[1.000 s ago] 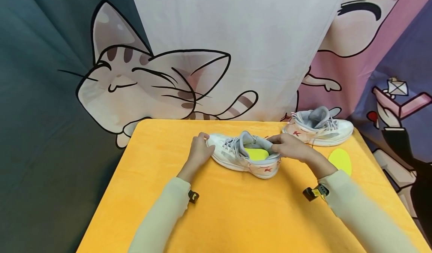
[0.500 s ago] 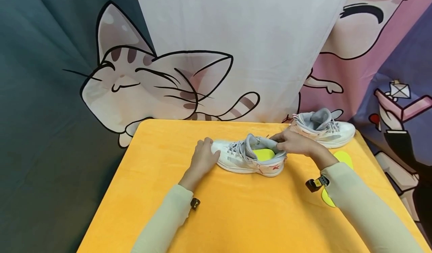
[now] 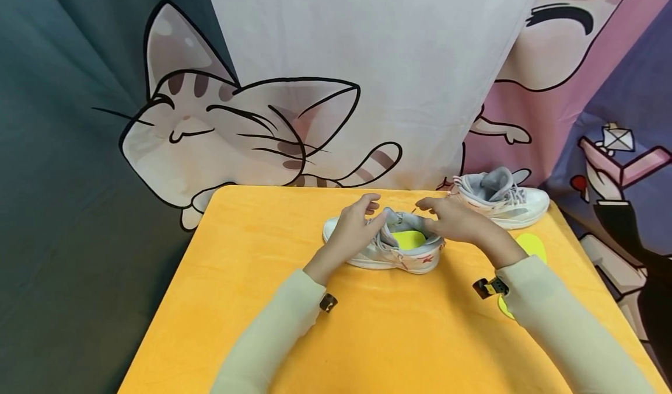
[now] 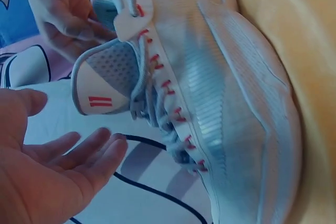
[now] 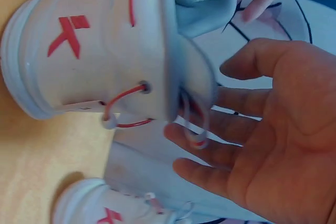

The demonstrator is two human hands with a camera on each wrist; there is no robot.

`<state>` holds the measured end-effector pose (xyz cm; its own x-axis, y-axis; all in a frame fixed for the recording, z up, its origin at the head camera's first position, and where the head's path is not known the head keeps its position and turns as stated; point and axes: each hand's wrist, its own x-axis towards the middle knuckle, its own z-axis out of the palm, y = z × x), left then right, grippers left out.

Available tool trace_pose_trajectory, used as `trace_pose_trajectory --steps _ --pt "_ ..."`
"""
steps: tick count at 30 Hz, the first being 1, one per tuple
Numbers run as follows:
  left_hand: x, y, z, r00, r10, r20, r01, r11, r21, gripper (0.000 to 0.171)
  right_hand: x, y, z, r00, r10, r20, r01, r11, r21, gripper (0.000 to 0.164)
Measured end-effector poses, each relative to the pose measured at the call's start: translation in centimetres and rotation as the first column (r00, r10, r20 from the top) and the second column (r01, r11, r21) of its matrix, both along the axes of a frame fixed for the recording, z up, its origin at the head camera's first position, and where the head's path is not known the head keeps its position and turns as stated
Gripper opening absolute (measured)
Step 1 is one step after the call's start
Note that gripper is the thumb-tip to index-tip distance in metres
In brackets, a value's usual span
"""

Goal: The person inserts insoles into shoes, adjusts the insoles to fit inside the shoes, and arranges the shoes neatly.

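A white sneaker (image 3: 417, 261) stands on the yellow table, toe to the left, a lime-green insole (image 3: 408, 240) showing in its opening. My left hand (image 3: 350, 230) hovers over the laces, fingers spread. In the left wrist view it is apart from the padded tongue (image 4: 107, 85). At the heel is my right hand (image 3: 455, 219), its fingers loosely extended beside the collar. Seen from the right wrist, those fingers reach behind the heel's pull loop (image 5: 197, 124) without curling round it. The sneaker's toe is partly covered by my left hand in the head view.
Another white sneaker (image 3: 501, 198) stands at the table's back right corner, toe to the right. A second lime-green insole (image 3: 531, 246) lies in front of it, partly behind my right forearm. A printed cloth with a cartoon cat (image 3: 184, 131) hangs behind the table (image 3: 252, 248).
My left hand has let go of the sneaker's toe and moved right, over the laces. The sneaker shifted slightly right earlier. My right hand stays at the heel, its fingers now looser.
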<state>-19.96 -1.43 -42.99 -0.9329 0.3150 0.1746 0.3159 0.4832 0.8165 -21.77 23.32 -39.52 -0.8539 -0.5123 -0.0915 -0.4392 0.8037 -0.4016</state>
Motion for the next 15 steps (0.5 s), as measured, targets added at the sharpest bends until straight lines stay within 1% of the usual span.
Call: trace_pose_trajectory --steps 1,3,7,10,12,15 --pt "-0.1 0.3 0.1 1.0 0.005 0.018 -0.005 1.0 0.001 0.048 0.1 -0.1 0.3 0.999 -0.001 -0.034 0.002 1.0 0.016 0.042" --pt "-0.4 0.7 0.3 0.998 0.016 0.053 -0.016 1.0 -0.007 0.047 0.3 -0.3 0.7 0.997 -0.008 -0.075 0.011 0.999 0.034 0.041" --pt "-0.6 1.5 0.4 0.995 0.03 0.098 -0.025 0.998 -0.05 0.046 0.6 -0.7 1.6 0.997 -0.008 -0.081 0.008 1.0 0.003 0.037" --pt "-0.7 1.9 0.4 0.993 0.03 0.115 -0.02 0.996 -0.086 0.047 1.0 -1.1 2.1 0.995 0.022 -0.094 -0.023 1.0 -0.018 0.034" --pt "-0.7 2.1 0.2 0.993 0.03 0.117 -0.018 0.995 -0.101 0.046 1.3 -1.4 2.4 0.995 0.046 -0.092 -0.048 0.999 -0.013 0.032" --pt "-0.7 2.2 -0.1 0.994 0.036 0.107 -0.023 0.993 -0.116 0.038 1.5 -1.9 2.7 0.995 0.096 -0.033 -0.096 0.995 -0.009 0.032"
